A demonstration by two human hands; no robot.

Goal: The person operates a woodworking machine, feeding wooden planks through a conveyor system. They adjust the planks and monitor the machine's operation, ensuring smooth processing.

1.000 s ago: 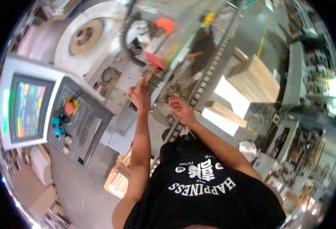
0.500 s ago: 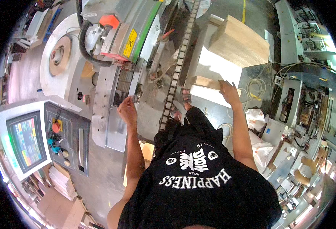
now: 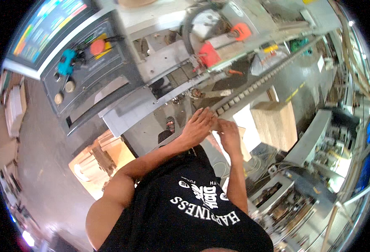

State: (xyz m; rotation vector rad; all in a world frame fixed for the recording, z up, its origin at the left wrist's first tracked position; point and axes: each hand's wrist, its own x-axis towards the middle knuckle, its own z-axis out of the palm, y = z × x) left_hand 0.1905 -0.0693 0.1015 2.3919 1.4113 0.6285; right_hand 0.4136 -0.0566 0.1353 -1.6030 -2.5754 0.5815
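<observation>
Two-handed reach, up from the lower edge to the near end of the roller track (image 3: 252, 90). Left hand (image 3: 197, 126) spread flat, fingers wide and aimed at the track's end, probably for steadying or lining something up; nothing visibly held. Right hand (image 3: 229, 136) just beside it, fingers drawn in narrow toward the left fingertips; cannot tell whether pinching anything, too small and blurred.

Directly under and beyond the right hand, a pale board (image 3: 246, 122): flat, thin, bright in the light, plain cut wood, lying between the track and a stack of wood blocks (image 3: 277, 124). Kept close to the rollers, seemingly for easy feeding; contact with either hand not certain.

Off to the left, well apart, a dark control panel (image 3: 84, 63) with a red button (image 3: 97, 47) and a screen (image 3: 46, 25).
</observation>
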